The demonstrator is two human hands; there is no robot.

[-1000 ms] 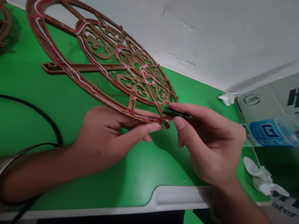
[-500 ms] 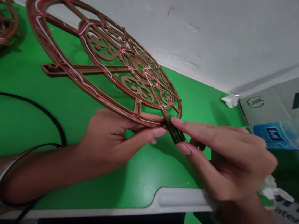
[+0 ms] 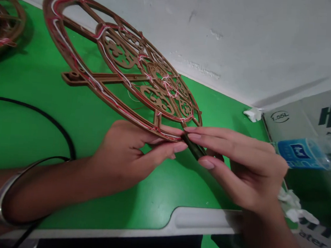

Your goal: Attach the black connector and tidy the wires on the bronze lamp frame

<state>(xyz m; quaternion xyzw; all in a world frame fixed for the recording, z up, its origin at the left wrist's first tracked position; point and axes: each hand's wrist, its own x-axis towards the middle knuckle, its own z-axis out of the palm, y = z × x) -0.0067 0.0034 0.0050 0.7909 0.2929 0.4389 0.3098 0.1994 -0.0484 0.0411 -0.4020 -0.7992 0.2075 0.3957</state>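
My left hand (image 3: 129,159) pinches the near rim of a round brown openwork frame (image 3: 123,81), thumb in front and fingers behind. Red and white wires run along the frame's grooves and knot at its hub. It is held tilted, its far side raised toward the wall. With thumb and fingertips my right hand (image 3: 247,167) grips a dark green fluted handle (image 3: 194,150), like a screwdriver's, set against the rim beside my left thumb. No shaft or tip of it shows.
Another brown wired frame (image 3: 7,30) sits at the left on the green table (image 3: 154,199). A black cable (image 3: 54,125) curves near my left arm. At the right are a labelled plastic bottle (image 3: 302,153), printed cartons (image 3: 299,110) and crumpled white tissue (image 3: 252,114).
My right fingers have shifted on the dark green handle, which looks turned. The frame and my left hand have moved slightly right in the view.
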